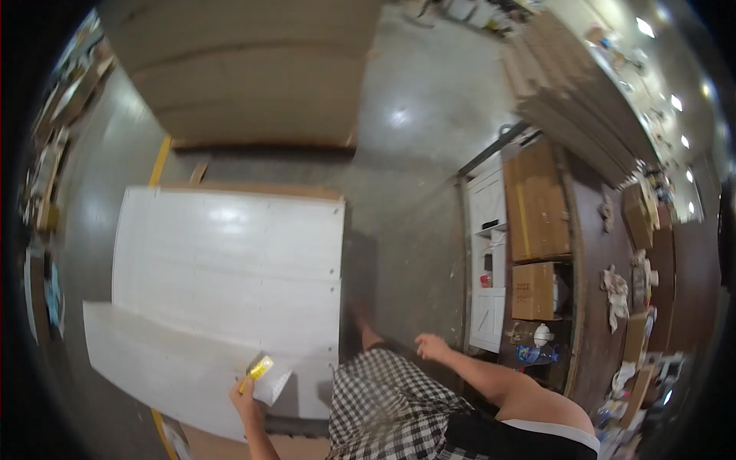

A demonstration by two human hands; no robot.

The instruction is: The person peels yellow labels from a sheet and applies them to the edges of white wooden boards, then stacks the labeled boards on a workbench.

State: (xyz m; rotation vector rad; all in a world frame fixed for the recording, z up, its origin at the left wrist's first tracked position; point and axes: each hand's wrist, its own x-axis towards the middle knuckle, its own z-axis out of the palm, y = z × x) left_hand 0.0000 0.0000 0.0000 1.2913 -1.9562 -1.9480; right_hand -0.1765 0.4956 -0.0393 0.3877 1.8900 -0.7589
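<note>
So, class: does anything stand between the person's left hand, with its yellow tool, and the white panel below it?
Nothing visible does. The left hand holds the yellow tool right over the flat white panel.

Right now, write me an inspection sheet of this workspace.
Surface: stacked white panels lying flat, one sheet askew at the near edge.
Job's things: yellow-handled tool and a white piece, held over the panels.
Clutter: cardboard boxes, rags and bottles on the brown bench.
Grippers: left hand grips the tool; right hand open, holding nothing, above the floor.
Cables: nothing seen.
Surroundings: concrete floor, large board stacks behind.
</note>
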